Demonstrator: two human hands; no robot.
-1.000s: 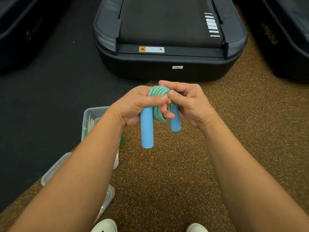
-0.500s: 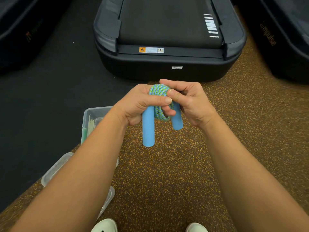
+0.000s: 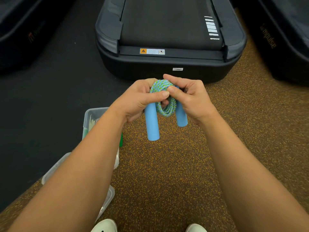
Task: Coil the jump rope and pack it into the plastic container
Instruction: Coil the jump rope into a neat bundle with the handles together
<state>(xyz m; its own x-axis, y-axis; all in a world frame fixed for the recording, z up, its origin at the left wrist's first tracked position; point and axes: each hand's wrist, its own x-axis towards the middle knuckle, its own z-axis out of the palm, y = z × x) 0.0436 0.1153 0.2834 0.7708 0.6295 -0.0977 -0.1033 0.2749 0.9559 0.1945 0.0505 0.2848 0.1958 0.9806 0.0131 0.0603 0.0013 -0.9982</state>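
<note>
I hold the jump rope [image 3: 165, 104] in the air with both hands; its blue-green braided cord is wound into a tight coil between two light blue foam handles that hang down. My left hand [image 3: 138, 101] grips the left handle [image 3: 151, 124] and pinches the coil. My right hand [image 3: 190, 97] grips the right handle [image 3: 181, 114], thumb pressed on the top of the coil. The clear plastic container [image 3: 93, 114] stands on the floor at the lower left, mostly hidden by my left forearm.
A clear lid [image 3: 55, 168] lies on the floor below the container, partly under my arm. A black treadmill [image 3: 167, 47] stands just ahead, with other dark machines at both sides. Speckled brown floor spreads right and below; my white shoes [image 3: 103, 226] show at the bottom.
The hands have shifted slightly apart on the coil, so more of the wound cord shows between the handles. Both hands keep their hold on the rope.
</note>
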